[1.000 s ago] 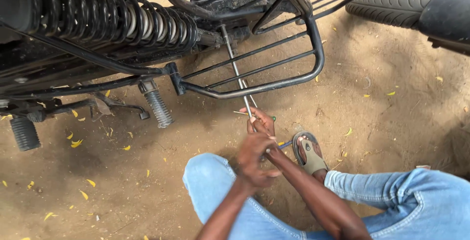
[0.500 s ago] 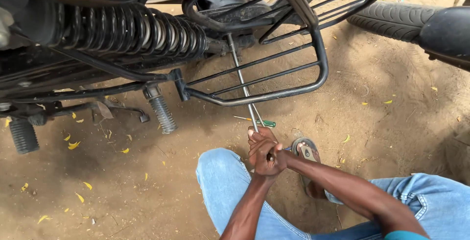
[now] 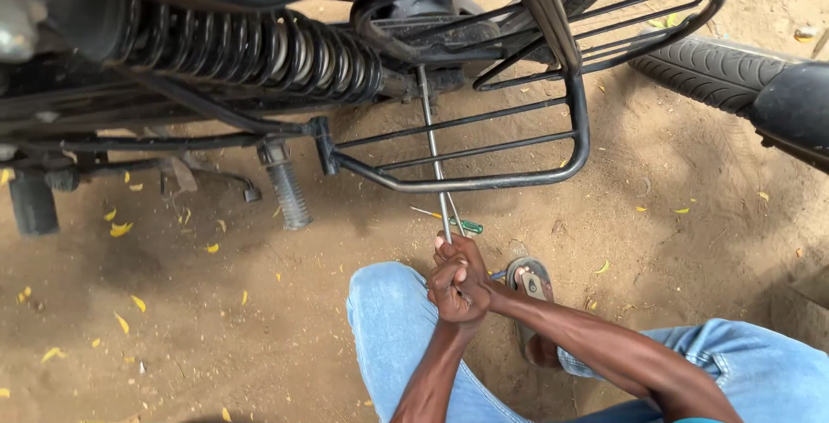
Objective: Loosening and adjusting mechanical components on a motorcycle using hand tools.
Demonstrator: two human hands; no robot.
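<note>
Gripping long metal rod (image 3: 432, 142) with left hand (image 3: 456, 295) and right hand (image 3: 462, 259), both clenched on its lower end; rod running up through black side guard (image 3: 484, 179) toward rear hub beside coil spring (image 3: 250, 47); green-handled screwdriver (image 3: 451, 221) lying just beyond.

Both hands are clasped together in one tight knot low in the middle of the view. The left hand (image 3: 452, 292) is wrapped underneath, its forearm raised steeply from the near edge. The right hand (image 3: 466, 259) is closed over it, fingers curled, its forearm stretched in from the near right, elbow bent.
</note>
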